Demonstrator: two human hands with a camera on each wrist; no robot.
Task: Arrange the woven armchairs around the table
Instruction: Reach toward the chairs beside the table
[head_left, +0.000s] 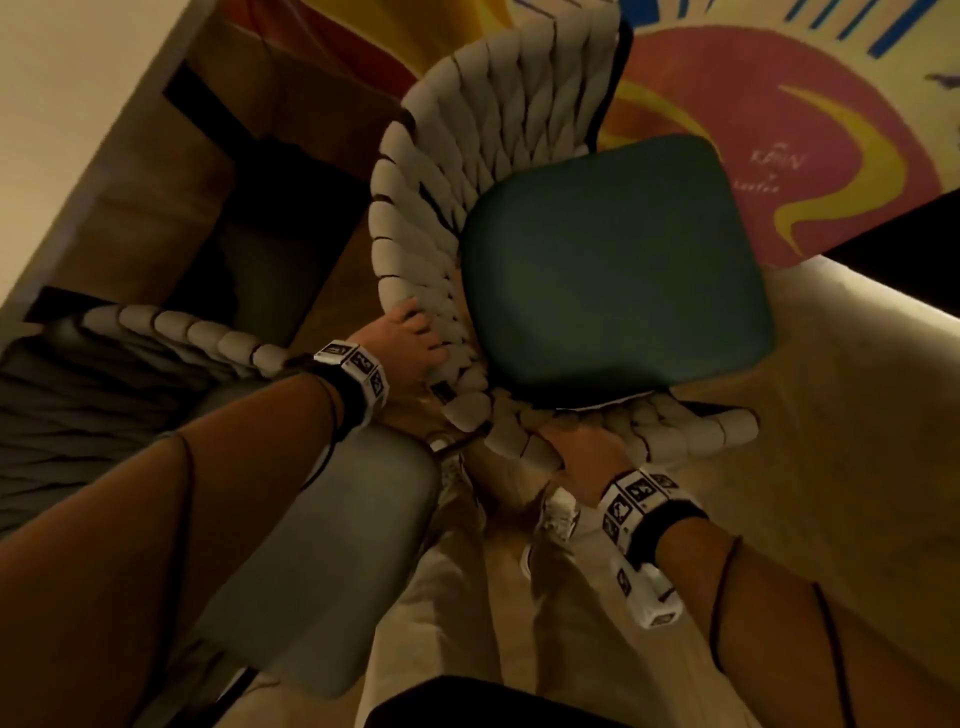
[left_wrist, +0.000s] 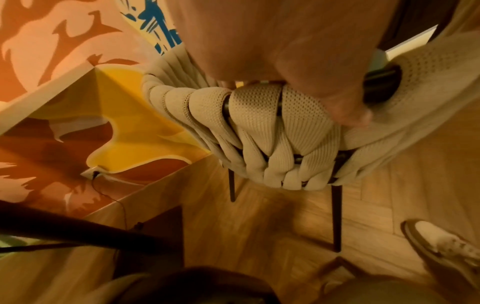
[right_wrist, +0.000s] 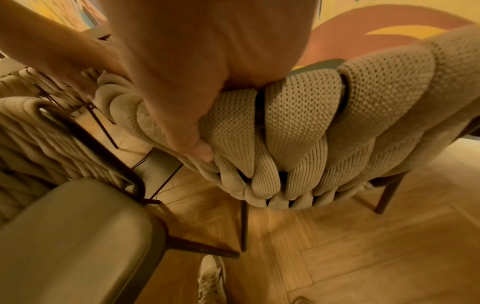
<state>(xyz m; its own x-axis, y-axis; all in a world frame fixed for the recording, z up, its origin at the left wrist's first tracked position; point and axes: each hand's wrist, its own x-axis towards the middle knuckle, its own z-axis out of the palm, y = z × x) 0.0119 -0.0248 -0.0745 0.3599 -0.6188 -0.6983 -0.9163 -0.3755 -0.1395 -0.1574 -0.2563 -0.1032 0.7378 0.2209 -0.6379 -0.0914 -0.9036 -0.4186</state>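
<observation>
Both the left hand (head_left: 410, 345) and right hand (head_left: 582, 457) gripped one woven armchair (head_left: 467, 218) mid-placement; a second armchair (head_left: 182, 332) likely awaited arranging.

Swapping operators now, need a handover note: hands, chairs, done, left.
Left hand grips the woven rim of the armchair with the dark green cushion; right hand grips the same rim nearer the body.
Second woven armchair stands close at the left, untouched.
Table lies beyond the held chair.
Done: chair in hand.
Left: set it at the table, then probably place the second one.
</observation>
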